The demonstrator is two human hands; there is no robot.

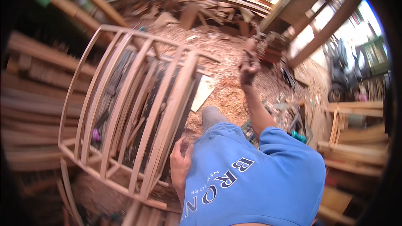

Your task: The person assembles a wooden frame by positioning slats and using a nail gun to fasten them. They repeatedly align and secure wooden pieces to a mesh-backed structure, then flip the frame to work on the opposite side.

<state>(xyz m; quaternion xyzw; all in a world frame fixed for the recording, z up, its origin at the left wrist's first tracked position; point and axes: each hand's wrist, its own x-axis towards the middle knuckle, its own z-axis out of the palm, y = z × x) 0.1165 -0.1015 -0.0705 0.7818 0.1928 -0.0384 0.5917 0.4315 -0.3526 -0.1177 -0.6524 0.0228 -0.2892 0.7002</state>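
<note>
My left hand (180, 159) hangs beside my blue shirt, close to the near side of a slatted wooden frame (157, 113). Its fingers are loosely bent and look bare of any object. Out ahead over the shavings reaches my right hand (249, 68), its fingers curled. A brownish shape shows at its far end, but blur hides whether it is a held thing. The frame has several long pale slats joined by cross rails and stands to my left over a dark surface with loose strips.
Wood shavings (228, 86) cover the floor ahead, with a pale flat board (202, 93) lying on them. Stacked planks (37, 117) line the left side. Offcuts pile up at the back. More timber (356, 138) and a parked motorbike (343, 67) are at the right.
</note>
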